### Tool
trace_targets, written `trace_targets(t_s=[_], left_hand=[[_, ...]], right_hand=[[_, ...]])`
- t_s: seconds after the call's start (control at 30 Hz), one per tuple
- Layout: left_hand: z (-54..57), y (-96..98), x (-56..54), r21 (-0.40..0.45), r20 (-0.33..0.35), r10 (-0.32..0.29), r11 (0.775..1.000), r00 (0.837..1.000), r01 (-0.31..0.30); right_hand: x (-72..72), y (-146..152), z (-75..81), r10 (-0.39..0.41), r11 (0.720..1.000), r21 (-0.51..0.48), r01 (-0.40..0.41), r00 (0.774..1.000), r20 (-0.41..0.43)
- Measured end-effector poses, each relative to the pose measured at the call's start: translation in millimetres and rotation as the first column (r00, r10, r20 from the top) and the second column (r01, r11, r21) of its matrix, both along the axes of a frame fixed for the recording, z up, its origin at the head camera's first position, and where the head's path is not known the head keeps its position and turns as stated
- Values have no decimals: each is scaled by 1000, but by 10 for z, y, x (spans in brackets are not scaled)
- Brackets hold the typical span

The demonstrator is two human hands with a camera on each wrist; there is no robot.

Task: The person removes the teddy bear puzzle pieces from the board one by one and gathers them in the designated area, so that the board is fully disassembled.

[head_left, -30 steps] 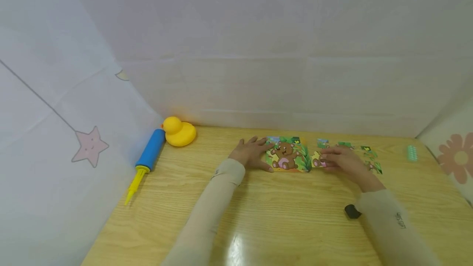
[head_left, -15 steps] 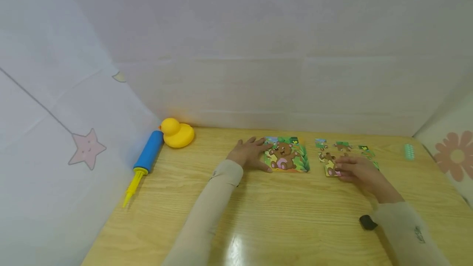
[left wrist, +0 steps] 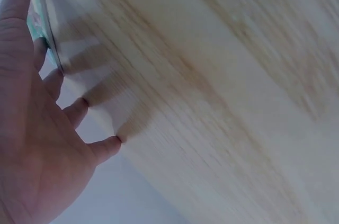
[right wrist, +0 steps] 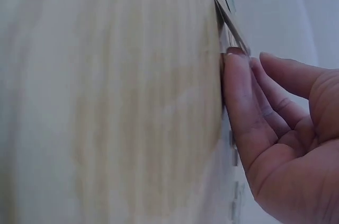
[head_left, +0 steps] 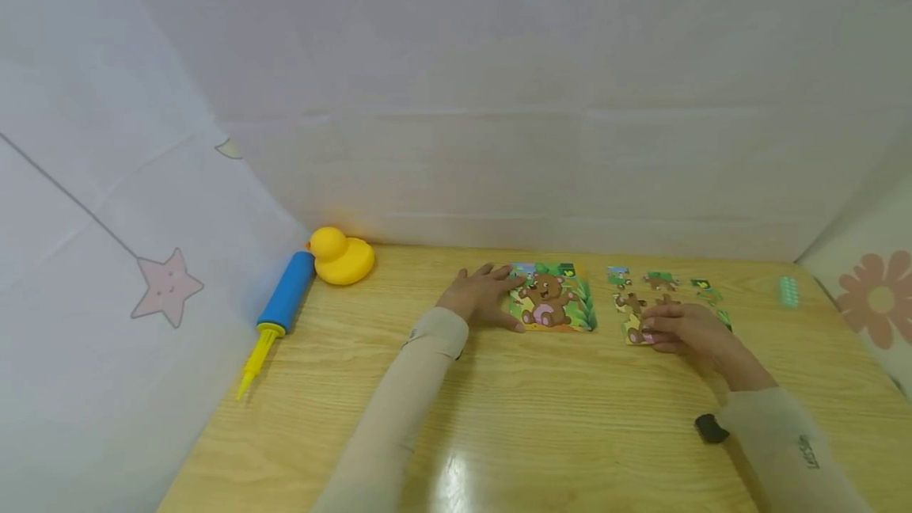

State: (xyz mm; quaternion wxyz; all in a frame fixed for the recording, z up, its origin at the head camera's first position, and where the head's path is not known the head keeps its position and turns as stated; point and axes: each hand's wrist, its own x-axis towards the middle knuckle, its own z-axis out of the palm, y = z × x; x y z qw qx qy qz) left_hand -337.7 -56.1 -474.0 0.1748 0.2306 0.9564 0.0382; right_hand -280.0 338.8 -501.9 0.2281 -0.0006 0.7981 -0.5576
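Note:
A bear picture card (head_left: 550, 299) lies flat on the wooden table (head_left: 527, 418) in the head view. My left hand (head_left: 480, 298) rests at its left edge with fingers spread, fingertips touching the card and the tabletop. To the right, my right hand (head_left: 701, 335) holds a jigsaw piece (head_left: 632, 332) showing a bear's foot and some pink. In the right wrist view that jigsaw piece (right wrist: 233, 28) is tilted, one edge low at the table and the other at the fingertips. Just beyond lie loose jigsaw pieces (head_left: 631, 303), some partly hidden by the hand.
More jigsaw pieces (head_left: 661, 281) sit along the back. A yellow rubber duck (head_left: 345, 257) and a blue and yellow hand pump (head_left: 287, 291) lie at the left. A small pale green bumpy object (head_left: 788, 291) is far right. White printed cloth (head_left: 484, 165) walls the table.
My right hand has moved right and slightly nearer with its jigsaw piece, away from the card, to in front of the loose pieces. My left hand stays at the card.

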Motion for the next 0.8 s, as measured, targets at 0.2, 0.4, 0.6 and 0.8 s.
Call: trace_targets(t_s=[0.2, 0.4, 0.6, 0.8], left_hand=[[-17, 13, -25, 51, 41, 5, 999, 999, -8], [-12, 6, -34, 84, 21, 9, 996, 1000, -10], [-12, 99, -40, 43, -41, -28, 999, 999, 30], [-24, 248, -55, 26, -62, -103, 994, 993, 105]], right_hand=[[20, 64, 78, 58, 993, 110, -52, 997, -54], [-1, 103, 112, 47, 992, 118, -39, 997, -63], [-69, -81, 187, 53, 992, 120, -38, 991, -124], [-208, -516, 253, 132, 987, 109, -119, 983, -127]])
